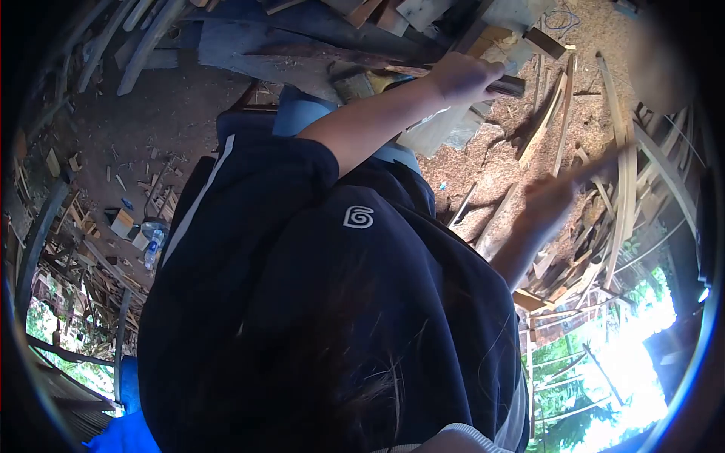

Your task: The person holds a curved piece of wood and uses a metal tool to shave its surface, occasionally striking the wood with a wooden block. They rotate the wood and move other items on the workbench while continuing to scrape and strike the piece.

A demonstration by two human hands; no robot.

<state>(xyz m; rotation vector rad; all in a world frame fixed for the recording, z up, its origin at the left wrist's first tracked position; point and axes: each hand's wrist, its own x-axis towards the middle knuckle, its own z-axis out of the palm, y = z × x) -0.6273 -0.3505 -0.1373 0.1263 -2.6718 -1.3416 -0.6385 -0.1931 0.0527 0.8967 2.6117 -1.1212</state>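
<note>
My left hand [468, 78] is closed around a dark wooden piece [507, 86], whose end sticks out to the right past the fingers. Lower and to the right, my right hand [547, 202] is blurred by motion. It is closed on a thin, dark handle-like tool [596, 167] that points to the upper right; its far end is too smeared to make out. Beneath the left hand lie pale, flat boards [442, 130]. Wood chips and sawdust [461, 167] cover the ground between the two hands.
Long wooden strips [623, 181] lean and lie at the right. Scrap wood [87, 226] is heaped at the left, near a plastic bottle [153, 248]. A small dark block [544, 43] lies beyond the left hand. A blue cloth [128, 434] shows at the lower left.
</note>
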